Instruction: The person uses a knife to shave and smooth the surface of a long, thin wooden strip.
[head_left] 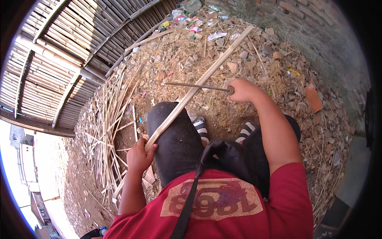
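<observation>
A long pale bamboo strip (207,74) runs slantwise from my left thigh up to the far right. My left hand (140,154) is closed around its near end, beside my left knee. In my right hand (241,91) is the handle of a knife (195,85) with a long, thin, dark blade. The blade points left and crosses the strip near its middle, just beyond my knees; whether its edge bites into the bamboo I cannot tell. My right fingers wrap round the handle and hide most of it.
Many split bamboo strips (115,119) lie heaped on the ground at my left. A bamboo slat fence (59,59) stands far left, a brick wall (310,36) far right. Rubble, a broken orange tile (313,99) and plastic litter (195,29) cover the ground. My sandalled feet (201,126) are between.
</observation>
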